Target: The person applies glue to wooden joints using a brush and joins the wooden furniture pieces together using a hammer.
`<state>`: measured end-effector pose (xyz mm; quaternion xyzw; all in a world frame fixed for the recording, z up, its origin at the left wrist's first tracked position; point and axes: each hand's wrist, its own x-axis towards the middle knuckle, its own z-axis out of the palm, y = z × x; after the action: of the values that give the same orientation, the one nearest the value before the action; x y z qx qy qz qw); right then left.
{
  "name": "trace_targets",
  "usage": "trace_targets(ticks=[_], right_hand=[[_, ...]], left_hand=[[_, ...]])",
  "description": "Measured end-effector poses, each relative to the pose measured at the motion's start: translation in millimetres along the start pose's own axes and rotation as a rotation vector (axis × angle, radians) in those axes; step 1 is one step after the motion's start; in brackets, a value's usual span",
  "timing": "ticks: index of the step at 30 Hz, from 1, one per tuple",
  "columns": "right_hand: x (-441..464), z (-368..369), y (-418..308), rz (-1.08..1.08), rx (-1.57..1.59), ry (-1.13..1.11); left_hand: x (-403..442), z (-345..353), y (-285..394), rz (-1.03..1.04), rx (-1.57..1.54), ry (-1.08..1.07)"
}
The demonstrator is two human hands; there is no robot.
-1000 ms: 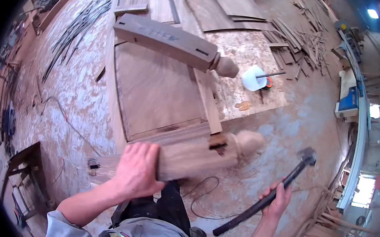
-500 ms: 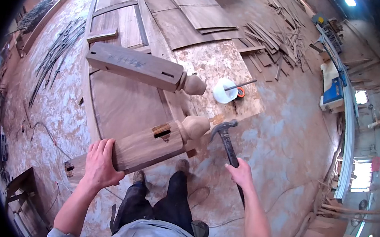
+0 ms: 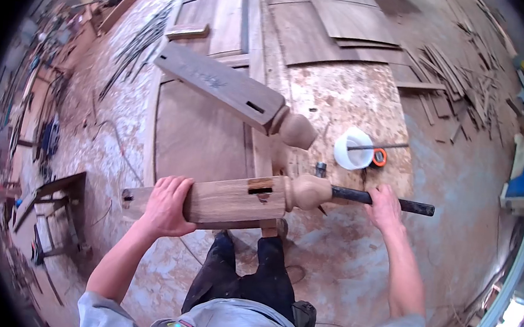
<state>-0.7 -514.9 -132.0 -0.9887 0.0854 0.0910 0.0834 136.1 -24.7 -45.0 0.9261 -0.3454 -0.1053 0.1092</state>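
Note:
A squared wooden leg with a turned knob end and a dark-edged mortise lies crosswise in front of me. My left hand grips its left part, fingers over the top and thumb on the near side. My right hand is closed round the black handle of a claw hammer. The hammer's head is at the knob, partly hidden by it; I cannot tell whether they touch. Behind lies a second, darker leg with pencil-like marks, a slot and a similar knob, pointing right.
A white tub with a rod across it stands on the worktop, beside an orange-and-black round item. A panelled door lies beneath the legs. Thin sheets and scrap strips lie further back.
The hammer has swung from upright beside the leg to nearly level, its head now at the knob. The held leg has turned closer to horizontal. My view has shifted left.

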Motion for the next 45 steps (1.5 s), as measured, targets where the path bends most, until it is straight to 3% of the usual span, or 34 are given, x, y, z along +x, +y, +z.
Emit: trace_targets(ticks=[6, 10, 13, 16, 17, 19, 20, 24, 28, 32, 34, 39, 42, 45], right_hand=[[13, 2, 0, -0.045, -0.029, 0.101], [10, -4, 7, -0.210, 0.079, 0.230], [18, -3, 20, 0.175, 0.541, 0.295], [38, -34, 25, 0.581, 1.387, 0.208], [48, -33, 31, 0.588, 1.528, 0.210], [61, -41, 31, 0.569, 1.613, 0.202], [68, -44, 30, 0.559, 1.653, 0.198], [85, -43, 24, 0.660, 1.740, 0.190], [92, -36, 16, 0.614, 1.718, 0.146], [81, -44, 0, 0.424, 1.564, 0.113], [71, -56, -7, 0.346, 1.492, 0.106], [38, -107, -36, 0.065, 1.239, 0.369], [24, -147, -71, -0.179, 0.864, 0.492], [15, -159, -118, -0.253, 0.848, 0.423]], left_hand=[[11, 14, -8, -0.002, -0.046, -0.005], [15, 9, -3, -0.036, -0.024, -0.071], [20, -13, 28, -0.036, 0.028, 0.079], [54, -34, 69, 0.046, -0.027, 0.139], [76, -43, 92, 0.047, -0.174, 0.160], [128, -53, 135, -0.024, -0.410, -0.025], [154, -35, 151, 0.062, -0.439, 0.108], [242, 16, 202, -0.063, -0.266, -0.250], [275, 59, 213, -0.147, -0.189, -0.224], [283, 59, 218, -0.306, -0.240, -0.248], [279, 48, 218, -0.284, -0.263, -0.216], [245, -8, 206, -0.128, -0.290, -0.031], [206, -51, 191, -0.103, -0.263, -0.014], [160, -73, 163, -0.062, -0.271, 0.105]])
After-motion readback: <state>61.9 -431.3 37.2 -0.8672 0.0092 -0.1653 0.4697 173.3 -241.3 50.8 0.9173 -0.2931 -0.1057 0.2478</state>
